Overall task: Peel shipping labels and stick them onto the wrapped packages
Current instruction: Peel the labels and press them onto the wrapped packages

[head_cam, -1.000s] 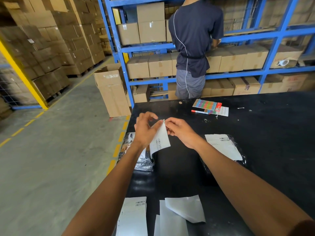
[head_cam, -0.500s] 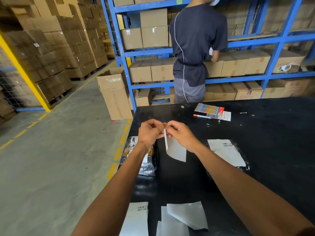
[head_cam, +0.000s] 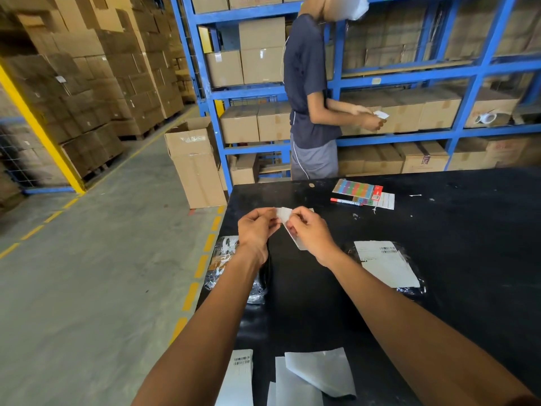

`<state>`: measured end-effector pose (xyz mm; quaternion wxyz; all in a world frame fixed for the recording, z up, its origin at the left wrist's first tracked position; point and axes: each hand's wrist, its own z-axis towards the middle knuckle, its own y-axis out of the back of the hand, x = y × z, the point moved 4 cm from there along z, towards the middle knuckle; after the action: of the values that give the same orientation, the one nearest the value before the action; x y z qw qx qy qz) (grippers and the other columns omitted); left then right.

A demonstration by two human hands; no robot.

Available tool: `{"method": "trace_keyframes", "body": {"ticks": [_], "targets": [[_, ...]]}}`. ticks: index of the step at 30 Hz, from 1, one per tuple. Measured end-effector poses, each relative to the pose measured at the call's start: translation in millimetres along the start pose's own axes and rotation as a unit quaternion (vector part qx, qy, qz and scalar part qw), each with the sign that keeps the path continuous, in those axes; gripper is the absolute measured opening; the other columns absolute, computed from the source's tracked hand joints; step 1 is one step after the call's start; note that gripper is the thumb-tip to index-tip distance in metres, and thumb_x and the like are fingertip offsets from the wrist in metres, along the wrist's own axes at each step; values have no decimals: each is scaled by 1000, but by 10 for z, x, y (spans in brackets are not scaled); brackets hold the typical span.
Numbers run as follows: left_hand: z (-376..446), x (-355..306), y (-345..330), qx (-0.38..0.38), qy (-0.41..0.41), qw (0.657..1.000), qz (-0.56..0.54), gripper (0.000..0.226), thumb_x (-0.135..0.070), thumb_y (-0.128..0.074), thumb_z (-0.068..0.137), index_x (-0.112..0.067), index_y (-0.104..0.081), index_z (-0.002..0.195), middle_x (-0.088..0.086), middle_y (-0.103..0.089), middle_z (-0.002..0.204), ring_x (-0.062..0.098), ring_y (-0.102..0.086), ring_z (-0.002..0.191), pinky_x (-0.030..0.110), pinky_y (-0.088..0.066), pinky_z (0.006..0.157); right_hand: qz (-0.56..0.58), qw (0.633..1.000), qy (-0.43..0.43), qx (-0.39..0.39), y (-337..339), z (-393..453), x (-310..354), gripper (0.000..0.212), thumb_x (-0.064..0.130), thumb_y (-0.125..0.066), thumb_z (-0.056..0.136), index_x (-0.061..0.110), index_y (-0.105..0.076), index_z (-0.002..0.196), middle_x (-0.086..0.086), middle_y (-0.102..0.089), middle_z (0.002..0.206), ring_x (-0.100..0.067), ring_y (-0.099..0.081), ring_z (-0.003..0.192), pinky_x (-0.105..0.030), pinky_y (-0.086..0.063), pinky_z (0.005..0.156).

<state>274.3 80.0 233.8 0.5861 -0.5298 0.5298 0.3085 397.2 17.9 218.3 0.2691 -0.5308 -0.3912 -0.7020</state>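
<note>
1. Shipping label [head_cam: 289, 227]: I hold it in the air above the black table [head_cam: 468, 259], between my two hands. Its long axis slants from the upper left, at my fingertips, down to the lower right, and its lower corner pokes out under my right palm.
2. My left hand [head_cam: 256, 230] is closed, pinching the label's top edge between thumb and fingers.
3. My right hand [head_cam: 310, 232] pinches the same top edge just beside the left, its fingers curled over the paper. Whether the two layers have come apart there, I cannot tell.
4. Wrapped packages, two: the unlabelled package [head_cam: 231, 268] lies under my left forearm at the table's left edge, in shiny clear wrap, partly hidden. The labelled package [head_cam: 386, 263] lies to the right of my right arm with a white label across its top, barcode end away from me.
5. Near the table edge closest to me lie a label sheet [head_cam: 238, 379] with a barcode on top, and just beside it loose backing sheets [head_cam: 316, 373], one curled over the others; I cannot count them exactly.
6. At the far edge, one red marker [head_cam: 345, 202] lies crosswise, just beside a multicoloured sticker pack [head_cam: 355, 189].
7. Beyond the table, another person [head_cam: 310, 92] stands at blue shelving [head_cam: 380, 80] whose levels hold cardboard boxes [head_cam: 254, 123]. One open-topped carton [head_cam: 193, 162] stands on the floor.
</note>
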Motion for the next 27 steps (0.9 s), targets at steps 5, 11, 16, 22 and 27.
{"method": "trace_keyframes", "body": {"ticks": [5,11,16,22,27], "targets": [[-13,0,4,-3,-13,1000,-1,15,-1,-60,92,-5,-69,81,11,-69,81,22,-67,77,30,-58,73,85,996,10,33,-45,-64,100,18,26,-52,101,15,-65,105,1,-71,93,-8,-67,79,-16,-50,71],[-57,-14,12,6,-17,1000,-9,15,1,-59,91,-4,-70,82,11,-70,80,21,-68,76,29,-58,76,52,997,48,10,-60,-69,146,11,20,-64,94,11,-67,99,3,-68,87,-17,-70,77,-20,-51,73],[-70,-25,24,2,-17,1000,-13,14,1,-60,91,-4,-70,83,12,-70,83,22,-68,79,30,-59,79,48,998,39,9,-82,-63,146,12,23,-62,95,13,-68,96,2,-69,86,-18,-68,82,-31,-52,83],[-66,-21,50,0,4,999,-49,10,0,-62,90,-2,-72,88,14,-71,86,22,-69,81,30,-59,81,38,997,68,19,-111,-73,156,4,27,-69,90,23,-70,90,5,-71,92,-18,-69,88,-32,-53,85],[-84,-3,60,5,20,998,-54,10,0,-63,89,-2,-73,87,12,-72,83,19,-69,75,25,-60,71,18,998,52,8,-118,-75,165,9,19,-65,92,10,-67,89,3,-69,82,-17,-68,80,-27,-50,82]]}}
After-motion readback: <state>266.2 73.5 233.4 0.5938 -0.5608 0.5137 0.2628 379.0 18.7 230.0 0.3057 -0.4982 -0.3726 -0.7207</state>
